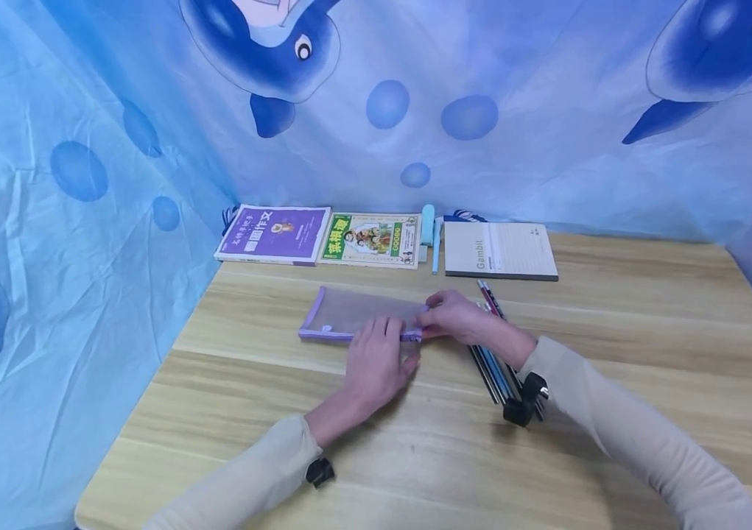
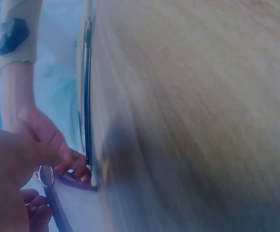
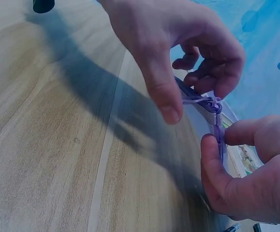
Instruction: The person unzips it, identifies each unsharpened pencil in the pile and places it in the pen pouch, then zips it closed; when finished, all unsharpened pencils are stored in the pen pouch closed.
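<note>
A clear mesh zipper pouch (image 1: 349,308) with purple edging lies on the wooden table, its zipper side facing me. My right hand (image 1: 455,316) pinches the pouch's right end between thumb and fingers; the right wrist view has that hand (image 3: 256,169) at the purple zipper end (image 3: 217,113). My left hand (image 1: 376,364) is on the front edge, with curled fingers over the zipper side and its thumb lower down. Close by the left hand (image 3: 178,48) runs a thin purple cord. A small round charm (image 2: 46,176) shows beside the fingers in the left wrist view.
Several pencils (image 1: 491,368) lie under my right forearm. Along the back stand a purple book (image 1: 276,234), a green-and-cream book (image 1: 372,239), a light-blue case-like item (image 1: 427,224), a blue pen (image 1: 436,250) and a Gambit notebook (image 1: 500,249). A blue whale-print cloth (image 1: 349,162) hangs behind.
</note>
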`<state>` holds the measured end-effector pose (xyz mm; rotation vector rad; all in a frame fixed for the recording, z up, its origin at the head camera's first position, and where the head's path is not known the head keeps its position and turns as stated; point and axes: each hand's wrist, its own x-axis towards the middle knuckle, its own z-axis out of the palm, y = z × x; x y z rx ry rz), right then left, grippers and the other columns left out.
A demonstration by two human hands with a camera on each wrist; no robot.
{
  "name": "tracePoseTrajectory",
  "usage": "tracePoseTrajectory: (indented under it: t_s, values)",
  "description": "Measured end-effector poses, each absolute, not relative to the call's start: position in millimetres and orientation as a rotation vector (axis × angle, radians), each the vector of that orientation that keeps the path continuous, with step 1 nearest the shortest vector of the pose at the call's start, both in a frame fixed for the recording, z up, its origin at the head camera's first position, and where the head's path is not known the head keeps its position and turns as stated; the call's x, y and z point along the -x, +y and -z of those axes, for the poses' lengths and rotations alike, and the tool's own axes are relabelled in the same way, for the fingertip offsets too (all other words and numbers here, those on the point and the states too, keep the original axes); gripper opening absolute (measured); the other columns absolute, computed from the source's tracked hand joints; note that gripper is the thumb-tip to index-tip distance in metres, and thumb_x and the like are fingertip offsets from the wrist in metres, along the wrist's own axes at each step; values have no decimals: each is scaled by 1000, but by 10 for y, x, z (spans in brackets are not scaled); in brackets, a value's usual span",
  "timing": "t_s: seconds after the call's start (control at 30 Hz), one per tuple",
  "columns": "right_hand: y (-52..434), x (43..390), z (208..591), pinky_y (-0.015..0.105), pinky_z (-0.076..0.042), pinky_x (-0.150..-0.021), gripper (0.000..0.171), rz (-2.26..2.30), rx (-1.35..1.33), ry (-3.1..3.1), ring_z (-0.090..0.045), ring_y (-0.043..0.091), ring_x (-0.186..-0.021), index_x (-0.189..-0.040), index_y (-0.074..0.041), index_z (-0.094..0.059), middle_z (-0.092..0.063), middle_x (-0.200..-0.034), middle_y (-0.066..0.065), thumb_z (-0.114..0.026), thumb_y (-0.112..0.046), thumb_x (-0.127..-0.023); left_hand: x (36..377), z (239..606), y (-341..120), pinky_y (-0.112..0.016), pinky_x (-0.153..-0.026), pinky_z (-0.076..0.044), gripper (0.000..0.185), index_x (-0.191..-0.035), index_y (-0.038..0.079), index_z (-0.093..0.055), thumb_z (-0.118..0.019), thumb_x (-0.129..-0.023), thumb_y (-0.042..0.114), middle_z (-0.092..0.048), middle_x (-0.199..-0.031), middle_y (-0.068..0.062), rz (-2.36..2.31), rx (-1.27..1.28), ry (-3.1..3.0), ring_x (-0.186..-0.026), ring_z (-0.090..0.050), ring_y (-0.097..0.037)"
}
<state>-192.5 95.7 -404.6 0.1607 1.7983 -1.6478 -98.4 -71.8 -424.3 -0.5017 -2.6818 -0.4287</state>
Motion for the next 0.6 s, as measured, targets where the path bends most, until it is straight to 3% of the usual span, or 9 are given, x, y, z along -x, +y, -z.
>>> tracePoseTrajectory:
  t_s: [0.13,0.3,0.6]
  values:
    - [945,1922,4062,33,-58,-83,72,1654,-148,1799,-66,25,-86,-147,17,-21,-47,-127,33,-63,8,-89,993,4223,-763,-39,-80,-53,39,-104,7,-64,-86,-75,19,-61,-99,-8,468,559,-2681,-90,-58,-25]
    - [949,1911,4056,33,-57,-84,73,1654,-149,1800,-66,25,-87,-148,16,-21,-47,-128,32,-63,8,-89,991,4204,-797,-35,-72,-54,29,-99,7,-70,-85,-75,13,-63,-97,-7,509,630,-2652,-87,-57,-23]
    - [980,1820,4055,36,-56,-89,80,1690,-171,1733,-64,33,-102,-153,8,-17,-41,-137,33,-64,7,-88,968,4206,-822,-34,-73,-55,34,-110,5,-74,-84,-78,12,-66,-97,-8,543,699,-2622,-86,-61,-23]
